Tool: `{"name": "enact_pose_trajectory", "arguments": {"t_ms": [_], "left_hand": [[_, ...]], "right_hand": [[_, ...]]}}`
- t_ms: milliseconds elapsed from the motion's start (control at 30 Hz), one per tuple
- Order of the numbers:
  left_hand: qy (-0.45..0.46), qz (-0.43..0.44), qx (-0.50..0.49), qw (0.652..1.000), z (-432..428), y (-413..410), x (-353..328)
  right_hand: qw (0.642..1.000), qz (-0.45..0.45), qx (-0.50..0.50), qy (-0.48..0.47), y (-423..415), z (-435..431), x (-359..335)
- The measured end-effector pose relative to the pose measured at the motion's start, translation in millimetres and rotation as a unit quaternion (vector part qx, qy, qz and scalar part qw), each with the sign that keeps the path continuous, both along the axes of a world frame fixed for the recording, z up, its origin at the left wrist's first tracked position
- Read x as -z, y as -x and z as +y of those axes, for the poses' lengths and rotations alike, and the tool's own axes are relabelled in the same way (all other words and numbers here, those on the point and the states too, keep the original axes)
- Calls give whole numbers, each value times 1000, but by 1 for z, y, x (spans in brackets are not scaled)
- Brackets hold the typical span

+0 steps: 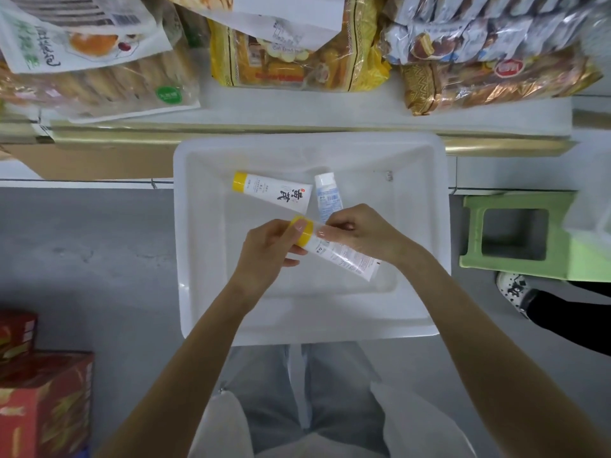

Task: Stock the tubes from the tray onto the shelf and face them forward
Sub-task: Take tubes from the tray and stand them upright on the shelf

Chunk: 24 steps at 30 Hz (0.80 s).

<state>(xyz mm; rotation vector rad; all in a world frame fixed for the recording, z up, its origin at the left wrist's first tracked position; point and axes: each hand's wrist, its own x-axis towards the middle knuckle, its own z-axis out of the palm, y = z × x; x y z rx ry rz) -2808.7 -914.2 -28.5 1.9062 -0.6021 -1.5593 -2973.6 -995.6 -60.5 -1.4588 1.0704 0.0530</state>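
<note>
In the head view, at the centre of the frame, you have one yellow-capped tube (347,262) lifted just above the white tray (185,226), slanting from upper left to lower right. Your left hand (267,256) is curled round the cap end with the thumb pressed on the cap. Your right hand (367,233) pinches the body just beside it, fingers bent over the top. The side facing you carries fine print, so this two-handed hold probably lets you roll the tube until its front label shows. Two more wait flat on the tray floor, above your hands: a second yellow-capped tube (274,191) and a blue-and-white tube (327,193), ends nearly touching. The shelf (297,107) runs across the upper frame, with bare white space in front of the snack bags (297,61), likely where the tubes belong.
</note>
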Motion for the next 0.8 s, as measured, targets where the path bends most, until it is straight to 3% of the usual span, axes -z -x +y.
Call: {"name": "enact_pose_trajectory", "arguments": {"t_ms": [200, 367, 500, 600, 667, 733, 800], "left_hand": [[-27, 74, -53, 995, 13, -22, 2], [-102, 192, 91, 972, 25, -43, -1], [-142, 164, 194, 957, 28, -32, -6], [-130, 102, 115, 980, 29, -29, -2], [-115, 95, 35, 988, 32, -36, 0], [-97, 111, -33, 989, 36, -44, 0], [-85, 117, -76, 987, 40, -54, -1]], "right_hand": [[996, -7, 30, -79, 27, -17, -6], [976, -78, 161, -128, 19, -8, 0], [962, -99, 202, -156, -6, 8, 8], [907, -79, 378, -167, -15, 9, 28], [887, 12, 458, -57, -12, 8, 50], [890, 113, 442, 29, -12, 10, 71], [905, 169, 388, 53, -17, 16, 88]]}}
